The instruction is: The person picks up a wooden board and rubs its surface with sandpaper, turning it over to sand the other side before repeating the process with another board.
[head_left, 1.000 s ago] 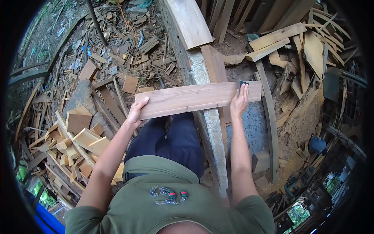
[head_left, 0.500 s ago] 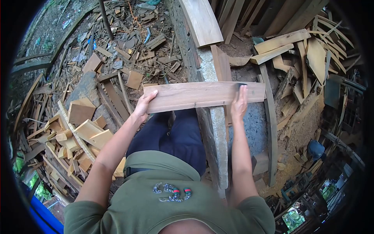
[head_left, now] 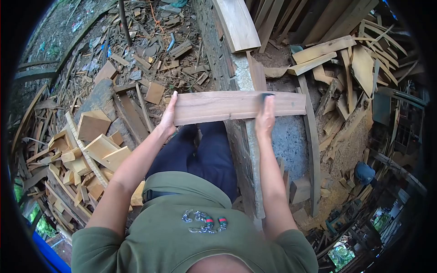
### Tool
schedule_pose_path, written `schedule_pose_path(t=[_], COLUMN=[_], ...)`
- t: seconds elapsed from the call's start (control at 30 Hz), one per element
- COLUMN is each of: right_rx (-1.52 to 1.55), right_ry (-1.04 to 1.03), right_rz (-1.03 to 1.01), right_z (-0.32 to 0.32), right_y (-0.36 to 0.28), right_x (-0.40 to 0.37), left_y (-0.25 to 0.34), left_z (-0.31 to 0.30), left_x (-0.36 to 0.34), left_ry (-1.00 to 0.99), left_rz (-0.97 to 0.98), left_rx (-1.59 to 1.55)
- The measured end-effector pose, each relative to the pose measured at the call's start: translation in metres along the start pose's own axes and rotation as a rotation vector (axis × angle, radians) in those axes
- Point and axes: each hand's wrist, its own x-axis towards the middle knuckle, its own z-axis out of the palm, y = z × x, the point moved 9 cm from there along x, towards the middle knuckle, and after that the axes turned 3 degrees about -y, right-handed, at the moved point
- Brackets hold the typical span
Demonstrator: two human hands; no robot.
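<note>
A long, slightly curved wooden board [head_left: 214,107] lies crosswise in front of me, over the top of a low concrete wall [head_left: 249,136]. My left hand [head_left: 169,116] grips the board's left end, thumb along the edge and the other fingers mostly hidden behind it. On the right part of the board's face, my right hand [head_left: 265,119] presses a small dark block [head_left: 267,96], smeared by motion. Only the block's upper end shows past the fingers; its exact kind I cannot tell. A curved wooden strip [head_left: 311,150] passes near the board's right end.
Another thick plank [head_left: 236,25] rests on the wall farther ahead. Wood offcuts [head_left: 93,125] are heaped at my left, with scrap pieces [head_left: 182,48] scattered beyond. To the right lie more cut planks [head_left: 325,49], sawdust [head_left: 343,145] and a blue-grey rounded object [head_left: 364,173].
My right hand has slid left along the board with the dark block. The left hand has shifted its hold at the board's end, thumb now pointing up. The view has moved slightly.
</note>
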Motion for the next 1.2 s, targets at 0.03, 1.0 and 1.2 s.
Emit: schedule_pose_path(t=[0.03,1.0,1.2], right_rx=[0.039,0.114,0.138], right_ry=[0.064,0.052,0.027], right_rz=[0.236,0.520,0.047], right_z=[-0.003,-0.004,-0.008], right_y=[0.022,0.001,-0.134], right_x=[0.002,-0.034,-0.040], left_y=[-0.003,-0.003,-0.004], left_z=[0.000,-0.001,0.009], left_x=[0.004,0.008,0.012], left_ry=[-0.042,-0.098,-0.237], left_rz=[-0.010,-0.015,-0.006], left_rx=[-0.022,-0.124,-0.192])
